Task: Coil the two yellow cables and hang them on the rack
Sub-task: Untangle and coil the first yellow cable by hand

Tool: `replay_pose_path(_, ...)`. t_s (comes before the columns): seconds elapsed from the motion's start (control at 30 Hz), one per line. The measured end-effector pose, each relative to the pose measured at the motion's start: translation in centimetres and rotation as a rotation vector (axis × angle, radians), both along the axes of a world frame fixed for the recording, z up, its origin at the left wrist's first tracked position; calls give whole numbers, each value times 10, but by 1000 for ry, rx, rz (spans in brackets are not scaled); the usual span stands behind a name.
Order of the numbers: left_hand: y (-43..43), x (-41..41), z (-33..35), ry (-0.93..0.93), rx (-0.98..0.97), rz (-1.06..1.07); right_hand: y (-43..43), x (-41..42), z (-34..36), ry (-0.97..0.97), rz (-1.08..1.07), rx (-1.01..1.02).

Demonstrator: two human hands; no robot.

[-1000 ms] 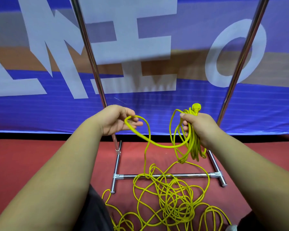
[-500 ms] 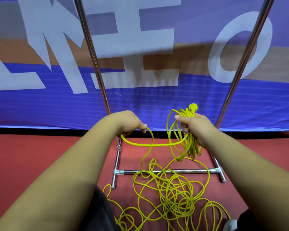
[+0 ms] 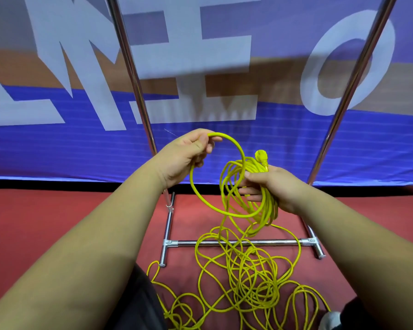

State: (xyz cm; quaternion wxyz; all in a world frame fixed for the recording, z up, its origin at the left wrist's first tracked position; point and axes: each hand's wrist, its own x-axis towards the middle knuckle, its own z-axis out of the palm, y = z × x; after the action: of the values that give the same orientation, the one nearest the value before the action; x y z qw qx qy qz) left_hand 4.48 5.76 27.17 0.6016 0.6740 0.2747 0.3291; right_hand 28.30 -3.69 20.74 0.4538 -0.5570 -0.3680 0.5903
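Red floor (image 3: pixel 57 222) lies before a blue banner (image 3: pixel 57 151). The right hand's (image 3: pixel 279 189) grip is clamped on the coil (image 3: pixel 268 206), plug (image 3: pixel 261 156) on top. The left hand (image 3: pixel 188 156) pinches a loop (image 3: pixel 217 134) just beside it. Coiling looks midway: most of the cable (image 3: pixel 250 279) lies tangled by the rack (image 3: pixel 272 242). Next, the loop needs laying into the right grip.

We see a red floor (image 3: pixel 57 222) bearing the rack's chrome base (image 3: pixel 184 244) and a loose tangle of yellow cable (image 3: pixel 253 277).
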Motion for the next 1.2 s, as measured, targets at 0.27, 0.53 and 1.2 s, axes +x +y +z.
replay_pose_path(0.27,16,3,-19,27,-30,117,-3,-21,-3,33,112,50)
replay_pose_path(0.53,37,-9,-44,1078,335,481,1,-20,7,67,-115,103)
replay_pose_path(1.2,-42,52,-52,514,90,21,10,-5,2,112,-482,154)
